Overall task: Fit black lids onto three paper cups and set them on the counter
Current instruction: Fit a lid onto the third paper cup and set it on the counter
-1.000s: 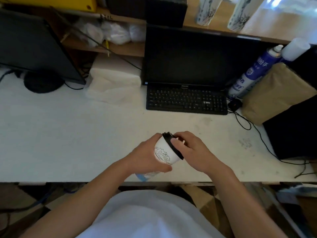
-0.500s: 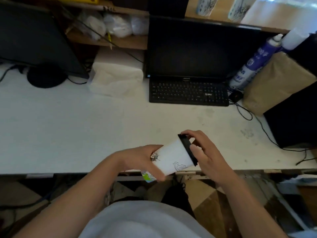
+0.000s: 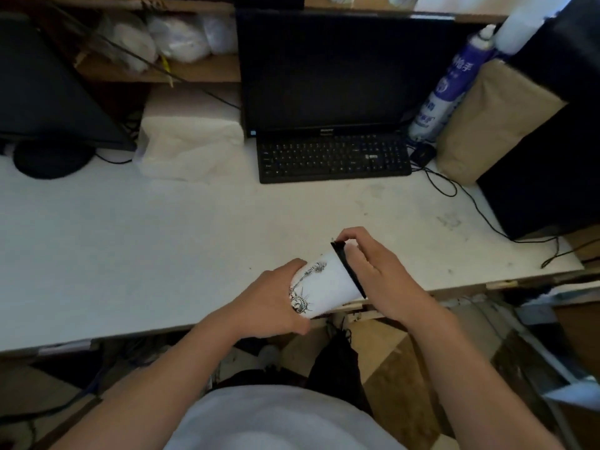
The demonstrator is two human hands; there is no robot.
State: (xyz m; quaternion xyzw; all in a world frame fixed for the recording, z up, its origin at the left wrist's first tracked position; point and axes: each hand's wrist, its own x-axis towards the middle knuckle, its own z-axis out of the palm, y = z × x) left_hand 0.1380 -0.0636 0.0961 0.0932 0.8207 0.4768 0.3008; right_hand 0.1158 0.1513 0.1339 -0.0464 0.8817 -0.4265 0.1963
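A white paper cup point(image 3: 328, 284) with a dark line drawing lies tilted on its side above the front edge of the white counter point(image 3: 162, 241). My left hand point(image 3: 269, 303) grips its base end. A black lid point(image 3: 348, 269) sits on the cup's mouth, which faces right. My right hand point(image 3: 376, 271) curls round the lid's rim, fingertips on its far edge. No other cups or lids show in the head view.
A black keyboard point(image 3: 334, 160) and monitor point(image 3: 344, 73) stand at the back. A white napkin stack point(image 3: 191, 147) lies left of them, a second monitor point(image 3: 48, 92) at far left. A spray can point(image 3: 451, 86), a brown bag point(image 3: 493, 125) and cables point(image 3: 480, 206) crowd the right.
The cup has tipped further onto its side and turned in my hands, so a different drawing faces up. Both hands stay on it; the view has shifted nearer.
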